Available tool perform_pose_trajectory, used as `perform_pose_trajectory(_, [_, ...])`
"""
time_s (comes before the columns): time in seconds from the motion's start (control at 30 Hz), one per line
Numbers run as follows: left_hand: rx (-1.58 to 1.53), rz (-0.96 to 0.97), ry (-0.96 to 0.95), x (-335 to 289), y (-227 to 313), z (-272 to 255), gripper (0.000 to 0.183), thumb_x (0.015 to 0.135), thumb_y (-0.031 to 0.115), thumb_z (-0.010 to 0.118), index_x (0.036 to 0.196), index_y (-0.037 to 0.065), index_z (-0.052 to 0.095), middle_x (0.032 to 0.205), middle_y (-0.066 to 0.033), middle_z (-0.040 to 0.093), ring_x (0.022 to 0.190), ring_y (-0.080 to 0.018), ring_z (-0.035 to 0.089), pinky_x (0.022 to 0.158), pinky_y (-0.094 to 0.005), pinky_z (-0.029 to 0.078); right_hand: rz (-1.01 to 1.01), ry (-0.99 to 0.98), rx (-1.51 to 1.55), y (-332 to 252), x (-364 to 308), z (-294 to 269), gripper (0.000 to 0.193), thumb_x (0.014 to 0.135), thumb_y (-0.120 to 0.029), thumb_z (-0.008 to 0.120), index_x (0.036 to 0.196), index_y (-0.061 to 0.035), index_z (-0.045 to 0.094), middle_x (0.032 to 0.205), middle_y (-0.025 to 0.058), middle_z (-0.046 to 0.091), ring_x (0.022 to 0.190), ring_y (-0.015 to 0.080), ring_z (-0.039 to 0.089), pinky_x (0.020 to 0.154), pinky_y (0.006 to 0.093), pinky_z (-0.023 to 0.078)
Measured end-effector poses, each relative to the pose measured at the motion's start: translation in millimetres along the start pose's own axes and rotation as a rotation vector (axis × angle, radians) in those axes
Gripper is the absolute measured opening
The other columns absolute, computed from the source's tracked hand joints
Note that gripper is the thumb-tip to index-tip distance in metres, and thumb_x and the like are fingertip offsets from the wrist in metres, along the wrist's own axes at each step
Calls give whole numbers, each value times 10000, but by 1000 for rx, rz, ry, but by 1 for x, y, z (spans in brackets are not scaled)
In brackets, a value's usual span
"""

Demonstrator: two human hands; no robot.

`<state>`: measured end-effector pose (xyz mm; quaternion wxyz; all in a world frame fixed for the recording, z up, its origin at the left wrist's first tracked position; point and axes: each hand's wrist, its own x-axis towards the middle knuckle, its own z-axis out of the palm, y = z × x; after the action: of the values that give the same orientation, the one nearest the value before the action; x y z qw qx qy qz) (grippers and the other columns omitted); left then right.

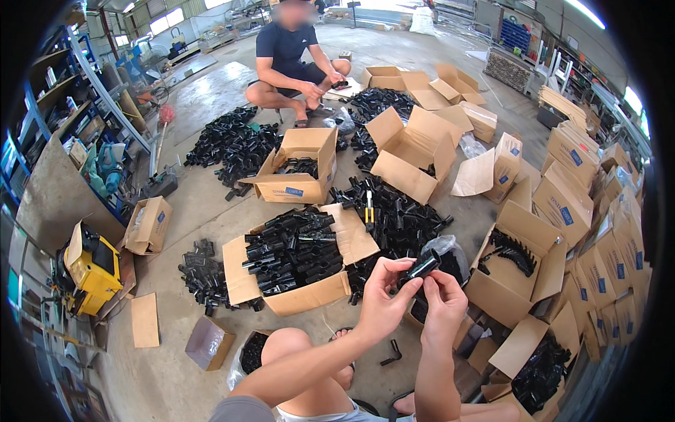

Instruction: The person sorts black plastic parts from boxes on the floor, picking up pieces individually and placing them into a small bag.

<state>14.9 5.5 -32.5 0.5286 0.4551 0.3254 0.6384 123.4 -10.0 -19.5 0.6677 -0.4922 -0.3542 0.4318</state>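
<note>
the grip of left hand (383, 292) and right hand (445, 299) is clamped on a black tubular fitting (426, 265), above the concrete floor (165, 271); two-handed handling seems in hand, the next move calling for steady pinching.

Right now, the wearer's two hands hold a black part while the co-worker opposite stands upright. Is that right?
No: the head view shows the co-worker sitting or squatting low, not standing upright. The left hand and right hand do hold a black part.

Left hand (383, 292): pinches a black part (423, 266)
Right hand (444, 301): grips it too
Open carton (309, 298): heaped with black pieces (294, 250)
Co-worker (285, 49): sitting low over there
</note>
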Motion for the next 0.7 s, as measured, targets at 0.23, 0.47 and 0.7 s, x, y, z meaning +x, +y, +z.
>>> perform_pose_trajectory(0.23, [9, 26, 17, 0, -2, 0, 264, 922, -25, 709, 1133, 36, 562, 1232, -93, 627, 1114, -126, 591, 968, -280, 453, -163, 24, -41, 6, -2, 0, 140, 900, 85, 705, 1036, 59, 681, 975, 80, 708, 897, 109, 665, 825, 236, 544])
perform_pose_trajectory(0.47, [-4, 25, 17, -1, -1, 0, 264, 923, -21, 710, 1134, 31, 560, 1227, -99, 622, 1131, -145, 599, 988, -299, 467, -42, 43, 101, 6, -1, -3, 133, 885, 90, 717, 1006, 35, 707, 973, 69, 721, 883, 108, 670, 815, 236, 535])
perform_pose_trajectory(0.7, [6, 20, 13, -2, 1, 1, 265, 921, -2, 722, 1136, 26, 570, 1210, -98, 632, 1135, -155, 610, 997, -314, 472, -80, 42, 49, 3, -5, -2, 160, 867, 90, 731, 1022, 50, 720, 968, 67, 716, 860, 104, 654, 794, 223, 515])
